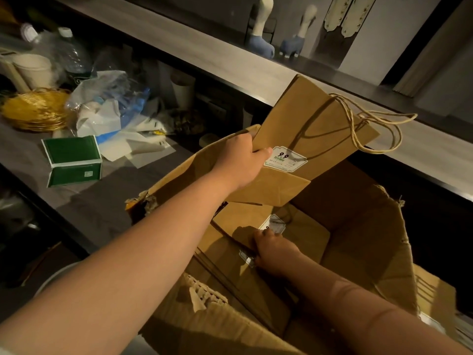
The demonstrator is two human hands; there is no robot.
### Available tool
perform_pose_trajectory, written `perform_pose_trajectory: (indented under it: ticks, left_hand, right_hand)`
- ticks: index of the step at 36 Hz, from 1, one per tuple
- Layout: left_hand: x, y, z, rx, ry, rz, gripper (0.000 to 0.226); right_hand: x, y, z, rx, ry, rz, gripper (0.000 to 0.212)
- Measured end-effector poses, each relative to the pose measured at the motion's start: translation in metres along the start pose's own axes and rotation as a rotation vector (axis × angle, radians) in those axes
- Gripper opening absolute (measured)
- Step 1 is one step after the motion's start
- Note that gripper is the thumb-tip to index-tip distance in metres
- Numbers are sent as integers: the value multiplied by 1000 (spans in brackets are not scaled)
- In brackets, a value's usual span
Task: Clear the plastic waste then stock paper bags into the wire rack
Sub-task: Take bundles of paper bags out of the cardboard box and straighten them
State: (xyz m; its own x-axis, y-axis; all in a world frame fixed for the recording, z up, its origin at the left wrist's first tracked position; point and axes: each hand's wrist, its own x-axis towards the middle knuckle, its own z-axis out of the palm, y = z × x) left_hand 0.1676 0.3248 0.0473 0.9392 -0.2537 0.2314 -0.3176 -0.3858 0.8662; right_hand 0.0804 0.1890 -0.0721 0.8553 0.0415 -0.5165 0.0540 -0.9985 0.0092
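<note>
A dim grey tabletop (107, 201) at nine o'clock carries crumpled plastic waste (107, 106), a green box (73, 160) and a gold wire basket (33, 111), with a pale ledge (230, 60) running above toward two o'clock. The left hand (240, 162) has a pinching grip on a flat paper bag (307, 139), lifted at twelve o'clock above an open cardboard box (371, 239) with torn edges. At five o'clock, the right hand (276, 252) curls its grip around more stacked bags (230, 257) inside.
</note>
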Motion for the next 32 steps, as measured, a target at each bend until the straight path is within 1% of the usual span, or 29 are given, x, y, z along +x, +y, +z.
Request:
perform_pose_trajectory:
  ticks: [2, 4, 8, 9, 11, 15, 18, 20, 22, 26, 29, 32]
  left_hand:
    - [0, 0, 0, -4, 0, 5, 20]
    - [0, 0, -1, -12, 2, 9, 19]
    - [-2, 1, -3, -40, 19, 15, 9]
    - [-2, 1, -3, -58, 23, 12, 7]
    - [-4, 2, -4, -99, 28, 5, 5]
    - [-7, 3, -6, -131, 35, 1, 6]
    - [-5, 4, -8, -138, 57, -7, 6]
    - [-4, 4, -10, -135, 90, -25, 5]
    - [-3, 1, -11, -137, 129, -39, 5]
    - [-4, 12, -17, -118, 246, -32, 13]
    - [-9, 31, -29, -124, 338, 27, 13]
    - [-19, 51, -45, -192, 442, 50, 9]
  right_hand:
    - [0, -1, -3, 9, 10, 1, 53]
    - [1, -2, -6, 3, 48, 10, 52]
    - [0, -1, -15, -65, 136, 41, 65]
    - [0, 2, -17, -71, 163, 47, 66]
    - [-1, 7, -20, -65, 217, 45, 60]
    - [-2, 12, -22, -60, 224, 35, 50]
    - [-3, 16, -38, -53, 232, 40, 34]
    - [-6, 21, -51, -52, 234, 48, 27]
    - [-10, 26, -61, -49, 235, 63, 25]
    - [-12, 37, -73, 56, 250, 101, 27]
    - [-20, 46, -82, 157, 296, 116, 30]
    - [-26, 59, -88, 287, 339, 161, 33]
